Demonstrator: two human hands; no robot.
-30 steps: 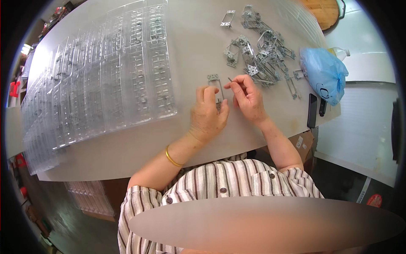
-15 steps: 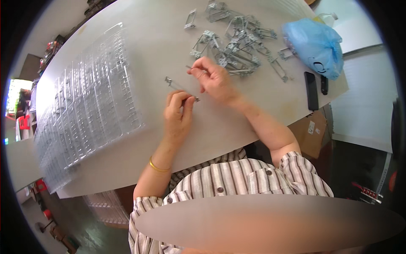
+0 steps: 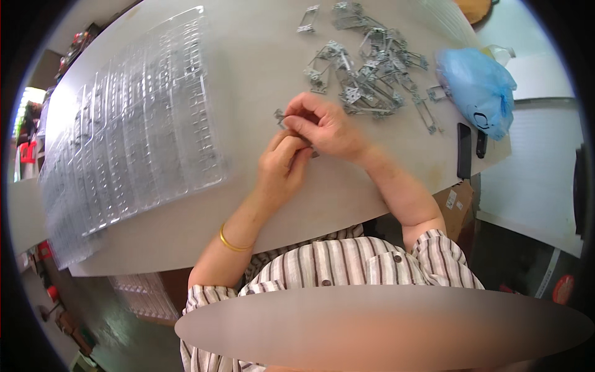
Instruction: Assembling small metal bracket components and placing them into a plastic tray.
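Note:
My left hand [image 3: 282,162] pinches a slim metal bracket [image 3: 279,116]. One end of it juts out above the fingers, and a bit of the other end shows below them. Against the same bracket, my right hand [image 3: 328,129] is closed, thumb and forefinger pressed together beside the upper end. Whether a separate small piece sits between those fingertips is hidden. Beyond my hands, to the right, lies a loose heap of similar metal brackets [image 3: 375,71]. A single bracket [image 3: 308,20] rests apart at the far side.
Stacked clear plastic trays with rows of small metal parts [image 3: 215,142] cover the table's left. At the right are a blue plastic bag [image 3: 474,87], a black phone [image 3: 464,152] and a small dark object [image 3: 481,144]. A cardboard box [image 3: 455,204] stands below the right edge.
My right hand has come down and left to meet the bracket in my left hand. The two hands, apart before, now touch. The whole view has shifted slightly.

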